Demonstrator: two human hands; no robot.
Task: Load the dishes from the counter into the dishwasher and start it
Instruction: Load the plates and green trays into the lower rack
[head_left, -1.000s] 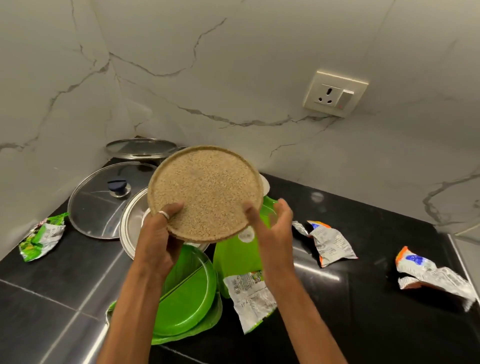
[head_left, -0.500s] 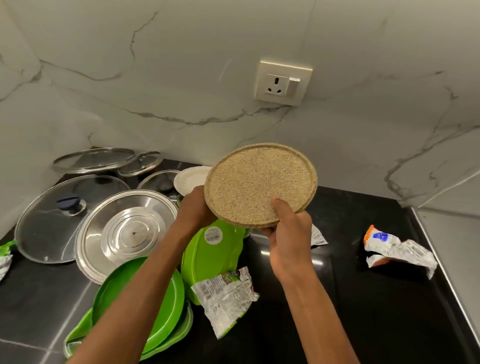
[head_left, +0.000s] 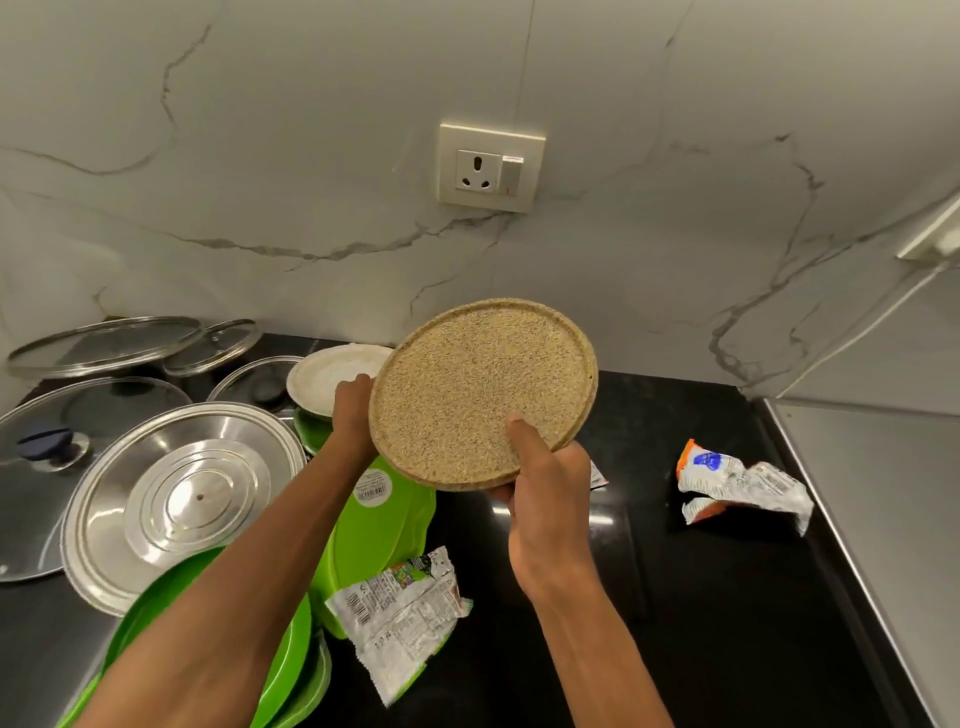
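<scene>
A round tan speckled plate (head_left: 467, 384) is held tilted above the black counter (head_left: 675, 623). My right hand (head_left: 545, 499) grips its lower edge, thumb on the top face. My left hand (head_left: 353, 415) is at the plate's left rim with curled fingers, over the edge of a white plate (head_left: 322, 374) behind it; which of the two it touches is hidden. Below lie stacked green plates (head_left: 291, 639) and a green dish (head_left: 379, 535) leaning on them. No dishwasher is in view.
A steel lid (head_left: 176, 499) and glass lids (head_left: 52, 467) crowd the counter's left corner. Crumpled wrappers lie at front centre (head_left: 400, 613) and at right (head_left: 737, 483). A wall socket (head_left: 491, 166) sits above. A steel surface (head_left: 883, 493) borders the counter's right.
The tan plate has moved right and up from over the lids. My view has swung right. My left hand has shifted from under the plate to its left rim.
</scene>
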